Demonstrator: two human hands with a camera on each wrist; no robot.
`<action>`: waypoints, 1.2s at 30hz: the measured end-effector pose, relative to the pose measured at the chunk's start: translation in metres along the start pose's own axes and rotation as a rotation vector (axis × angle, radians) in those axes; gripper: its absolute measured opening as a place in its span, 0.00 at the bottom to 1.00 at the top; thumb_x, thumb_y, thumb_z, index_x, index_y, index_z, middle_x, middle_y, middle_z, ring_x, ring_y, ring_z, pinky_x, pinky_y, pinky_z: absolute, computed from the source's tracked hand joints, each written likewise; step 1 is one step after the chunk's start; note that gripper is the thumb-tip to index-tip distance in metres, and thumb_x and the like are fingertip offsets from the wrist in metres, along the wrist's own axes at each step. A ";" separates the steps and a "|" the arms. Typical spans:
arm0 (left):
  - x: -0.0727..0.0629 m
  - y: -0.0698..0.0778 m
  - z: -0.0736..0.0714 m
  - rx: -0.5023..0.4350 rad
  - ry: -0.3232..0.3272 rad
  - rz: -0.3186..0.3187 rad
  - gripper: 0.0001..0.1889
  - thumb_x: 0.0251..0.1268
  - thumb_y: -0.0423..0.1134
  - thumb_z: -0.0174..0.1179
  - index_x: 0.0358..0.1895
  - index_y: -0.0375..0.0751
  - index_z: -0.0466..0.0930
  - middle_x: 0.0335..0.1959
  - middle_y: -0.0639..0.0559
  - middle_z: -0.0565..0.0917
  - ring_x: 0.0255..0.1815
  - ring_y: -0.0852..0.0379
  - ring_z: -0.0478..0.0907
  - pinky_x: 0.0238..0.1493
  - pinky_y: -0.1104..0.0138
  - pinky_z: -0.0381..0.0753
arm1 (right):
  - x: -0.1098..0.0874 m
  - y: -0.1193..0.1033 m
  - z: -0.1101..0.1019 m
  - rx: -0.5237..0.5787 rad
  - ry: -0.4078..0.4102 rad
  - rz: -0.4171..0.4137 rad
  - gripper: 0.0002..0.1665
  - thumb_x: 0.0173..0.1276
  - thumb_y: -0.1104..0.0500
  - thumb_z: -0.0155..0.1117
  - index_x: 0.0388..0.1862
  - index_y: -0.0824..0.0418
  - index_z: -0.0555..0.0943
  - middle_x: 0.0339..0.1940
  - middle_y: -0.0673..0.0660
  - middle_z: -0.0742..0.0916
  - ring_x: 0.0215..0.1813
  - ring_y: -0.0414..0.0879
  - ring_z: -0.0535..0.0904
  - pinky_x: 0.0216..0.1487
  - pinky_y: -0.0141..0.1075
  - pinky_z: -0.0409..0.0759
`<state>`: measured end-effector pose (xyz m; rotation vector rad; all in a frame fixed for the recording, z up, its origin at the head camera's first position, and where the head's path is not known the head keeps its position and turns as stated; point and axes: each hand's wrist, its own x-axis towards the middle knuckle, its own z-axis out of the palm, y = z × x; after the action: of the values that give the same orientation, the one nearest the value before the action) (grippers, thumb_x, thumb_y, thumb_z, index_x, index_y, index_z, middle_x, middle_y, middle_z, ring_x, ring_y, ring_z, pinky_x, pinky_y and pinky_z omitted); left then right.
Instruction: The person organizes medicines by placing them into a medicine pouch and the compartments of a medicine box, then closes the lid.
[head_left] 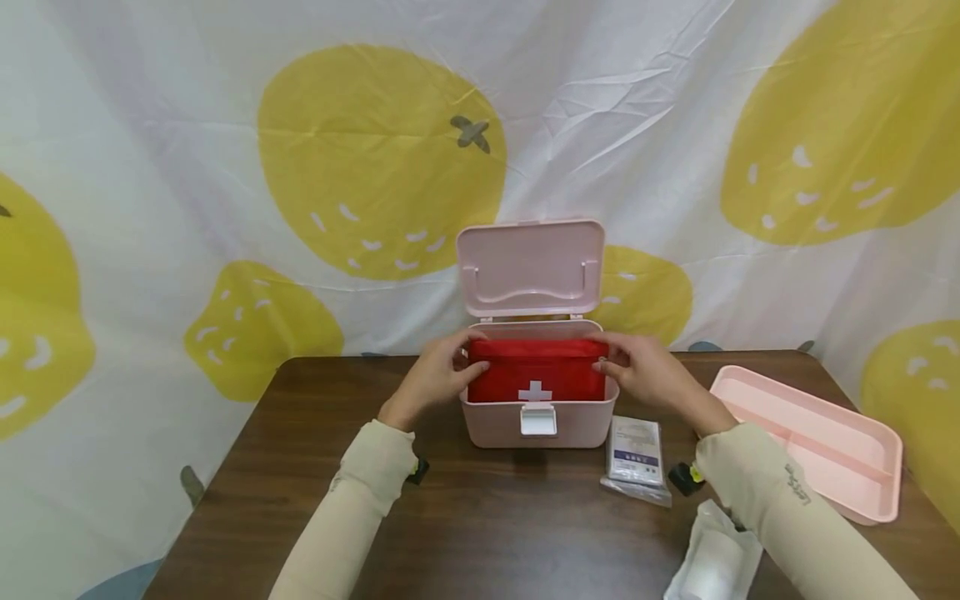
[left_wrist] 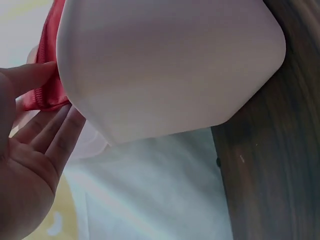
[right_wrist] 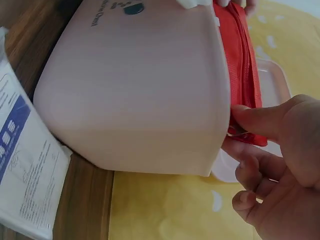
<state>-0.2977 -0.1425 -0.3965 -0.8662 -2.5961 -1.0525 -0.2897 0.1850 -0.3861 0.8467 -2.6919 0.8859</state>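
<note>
A red zippered pouch (head_left: pixel 495 379) with a white cross stands partly inside a pink box (head_left: pixel 495 425), its top above the rim. My left hand (head_left: pixel 441 371) grips the pouch's left end, thumb in front and fingers behind. At the opposite end my right hand (head_left: pixel 651 371) pinches the pouch near its zipper pull; the right wrist view shows the thumb on the red fabric (right_wrist: pixel 239 65). The box's lid (head_left: pixel 531 271) is raised at the back, and a white latch (head_left: pixel 538 419) sits on its front. The lower part of the pouch is hidden by the box wall.
Right of the box lies a flat packet (head_left: pixel 635 454) in clear wrapping. A wrapped white roll (head_left: pixel 712 567) is nearer, beside the right sleeve. A pink divided tray (head_left: pixel 840 454) rests at the table's right side. Behind the brown table (head_left: pixel 315 433) hangs a fruit-patterned cloth (head_left: pixel 187 167).
</note>
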 end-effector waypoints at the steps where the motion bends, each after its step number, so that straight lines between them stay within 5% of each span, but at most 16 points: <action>1: 0.001 0.000 0.000 0.054 -0.010 0.030 0.15 0.63 0.34 0.67 0.52 0.40 0.79 0.40 0.47 0.85 0.33 0.53 0.81 0.40 0.62 0.83 | 0.000 0.000 0.001 -0.016 -0.007 -0.009 0.24 0.63 0.66 0.70 0.60 0.63 0.80 0.20 0.48 0.78 0.25 0.44 0.72 0.26 0.33 0.73; 6: 0.005 0.006 0.000 0.242 -0.081 0.118 0.12 0.61 0.36 0.69 0.46 0.39 0.84 0.38 0.49 0.87 0.36 0.53 0.81 0.45 0.61 0.81 | 0.002 -0.001 0.003 -0.140 -0.044 -0.062 0.21 0.60 0.67 0.71 0.54 0.62 0.83 0.23 0.47 0.81 0.28 0.44 0.74 0.32 0.37 0.74; 12: 0.009 0.013 0.001 0.372 -0.214 0.143 0.07 0.63 0.35 0.68 0.42 0.41 0.84 0.35 0.52 0.87 0.35 0.54 0.82 0.44 0.61 0.81 | 0.004 -0.005 0.007 -0.345 -0.037 -0.161 0.16 0.55 0.67 0.72 0.44 0.60 0.85 0.31 0.53 0.88 0.36 0.52 0.76 0.40 0.45 0.74; 18: 0.011 0.018 0.006 0.474 -0.302 0.131 0.05 0.63 0.33 0.65 0.31 0.44 0.80 0.24 0.56 0.79 0.28 0.55 0.75 0.37 0.62 0.77 | 0.004 -0.015 0.010 -0.491 -0.082 -0.184 0.06 0.55 0.62 0.73 0.31 0.55 0.85 0.25 0.50 0.84 0.34 0.52 0.75 0.36 0.44 0.67; 31: 0.016 0.016 0.021 0.569 -0.262 0.084 0.03 0.62 0.34 0.65 0.37 0.41 0.82 0.32 0.50 0.84 0.37 0.51 0.81 0.45 0.58 0.81 | 0.017 -0.018 0.027 -0.561 -0.062 -0.184 0.07 0.57 0.68 0.66 0.34 0.60 0.86 0.33 0.56 0.85 0.45 0.54 0.75 0.38 0.45 0.68; 36: 0.016 0.017 0.024 0.582 -0.250 0.071 0.06 0.64 0.36 0.65 0.41 0.39 0.82 0.35 0.48 0.85 0.40 0.50 0.82 0.47 0.58 0.81 | 0.029 -0.022 0.032 -0.588 -0.131 -0.140 0.08 0.55 0.67 0.65 0.35 0.61 0.85 0.35 0.57 0.87 0.45 0.55 0.78 0.42 0.48 0.75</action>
<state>-0.3000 -0.1089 -0.3975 -0.9639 -2.8015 -0.1407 -0.3006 0.1384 -0.3921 0.9477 -2.7163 -0.0076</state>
